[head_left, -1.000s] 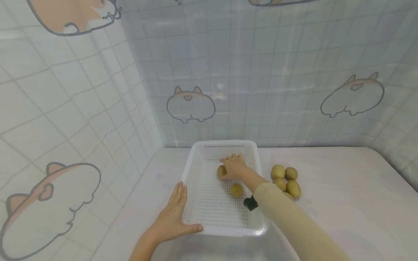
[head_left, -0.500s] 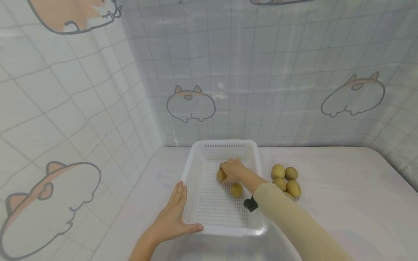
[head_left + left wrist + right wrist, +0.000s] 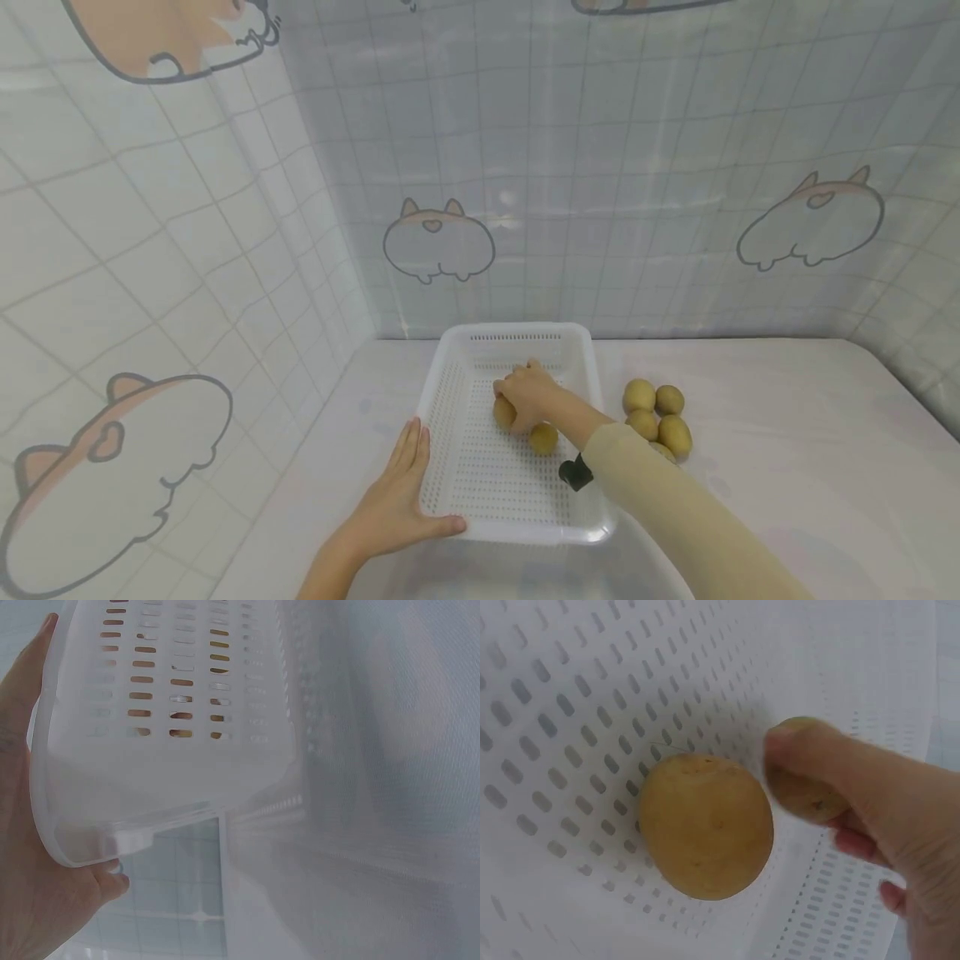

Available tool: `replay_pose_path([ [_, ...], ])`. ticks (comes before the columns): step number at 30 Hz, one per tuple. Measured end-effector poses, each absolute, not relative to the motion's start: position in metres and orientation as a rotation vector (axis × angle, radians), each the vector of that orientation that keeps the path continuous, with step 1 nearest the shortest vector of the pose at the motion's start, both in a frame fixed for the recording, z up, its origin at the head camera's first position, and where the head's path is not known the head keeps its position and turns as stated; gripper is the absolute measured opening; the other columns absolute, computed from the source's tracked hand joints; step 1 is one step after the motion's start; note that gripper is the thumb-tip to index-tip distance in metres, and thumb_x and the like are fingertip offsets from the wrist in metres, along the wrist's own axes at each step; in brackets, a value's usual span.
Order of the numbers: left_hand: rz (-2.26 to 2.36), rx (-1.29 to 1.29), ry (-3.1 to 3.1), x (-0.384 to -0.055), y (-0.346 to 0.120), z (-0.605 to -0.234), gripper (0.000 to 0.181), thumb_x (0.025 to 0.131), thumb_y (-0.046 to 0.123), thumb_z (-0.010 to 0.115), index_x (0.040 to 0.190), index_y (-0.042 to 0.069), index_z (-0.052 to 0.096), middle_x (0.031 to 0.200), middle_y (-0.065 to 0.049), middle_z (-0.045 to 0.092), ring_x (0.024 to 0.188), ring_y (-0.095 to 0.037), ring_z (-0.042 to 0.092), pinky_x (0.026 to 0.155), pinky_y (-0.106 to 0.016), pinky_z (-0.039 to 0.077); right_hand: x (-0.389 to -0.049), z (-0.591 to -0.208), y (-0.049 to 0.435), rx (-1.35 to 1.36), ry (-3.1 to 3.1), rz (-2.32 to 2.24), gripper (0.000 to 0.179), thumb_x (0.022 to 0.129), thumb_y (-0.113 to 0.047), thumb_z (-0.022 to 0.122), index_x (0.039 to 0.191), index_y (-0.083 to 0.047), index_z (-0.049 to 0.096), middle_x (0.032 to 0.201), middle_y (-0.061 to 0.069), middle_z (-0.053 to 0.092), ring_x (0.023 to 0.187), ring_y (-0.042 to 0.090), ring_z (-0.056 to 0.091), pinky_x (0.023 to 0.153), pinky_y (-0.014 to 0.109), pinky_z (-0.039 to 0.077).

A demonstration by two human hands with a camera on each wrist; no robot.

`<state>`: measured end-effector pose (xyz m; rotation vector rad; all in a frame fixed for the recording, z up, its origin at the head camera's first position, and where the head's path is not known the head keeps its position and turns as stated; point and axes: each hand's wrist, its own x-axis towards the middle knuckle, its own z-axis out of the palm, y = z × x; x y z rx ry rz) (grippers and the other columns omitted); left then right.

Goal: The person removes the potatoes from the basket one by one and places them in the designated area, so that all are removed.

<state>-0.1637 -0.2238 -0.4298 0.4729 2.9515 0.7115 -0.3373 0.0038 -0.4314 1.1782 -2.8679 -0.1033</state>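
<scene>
A white perforated plastic basket (image 3: 517,532) stands in front of me. My left hand (image 3: 397,500) rests against its near left corner, fingers straight along the left side and thumb on the front rim. Inside the basket, my right hand (image 3: 529,395) grips a potato (image 3: 503,412). In the right wrist view, the thumb crosses the gripped potato (image 3: 802,787), which is partly hidden by the hand. A second potato (image 3: 706,826) lies on the basket floor close beside it, apart from the fingers.
Several more potatoes (image 3: 674,435) lie in a group on the pale tabletop (image 3: 795,450), right of the basket. The right forearm's sleeve partly covers one. A dark wrist camera (image 3: 576,472) sits at the right wrist. Grid-patterned sheets (image 3: 600,167) hang behind and at the sides.
My right hand has moved slightly nearer and left inside the basket, its fingers now more curled round the potato, which shifted with it. The left hand and basket have not moved.
</scene>
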Motion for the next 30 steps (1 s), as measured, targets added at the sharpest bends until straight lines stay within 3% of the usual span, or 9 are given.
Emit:
replay_pose_path([
  [11,0.741,0.489,2.942,-0.163,-0.223,-0.432,0.132,0.069,0.073,0.068,0.15,-0.007,0.002,0.157,-0.019,-0.015,0.145,-0.033,-0.012,0.112,-0.054,0.014,-0.332,-0.406,-0.009,1.111,-2.373,0.286,0.059,0.071,-0.051,0.077,0.12,-0.021,0.062,0.11,-0.003,0.068,0.098,0.018,0.058,0.085,0.04,0.043],
  [30,0.741,0.512,2.967,-0.162,-0.225,-0.432,0.132,0.068,0.074,0.068,0.149,-0.008,0.003,0.157,-0.021,-0.012,0.145,-0.036,-0.009,0.112,-0.055,0.016,-0.295,-0.351,0.002,1.199,-2.008,0.752,0.062,0.065,-0.042,0.087,0.117,-0.016,0.064,0.103,-0.006,0.068,0.092,0.013,0.053,0.076,0.034,0.034],
])
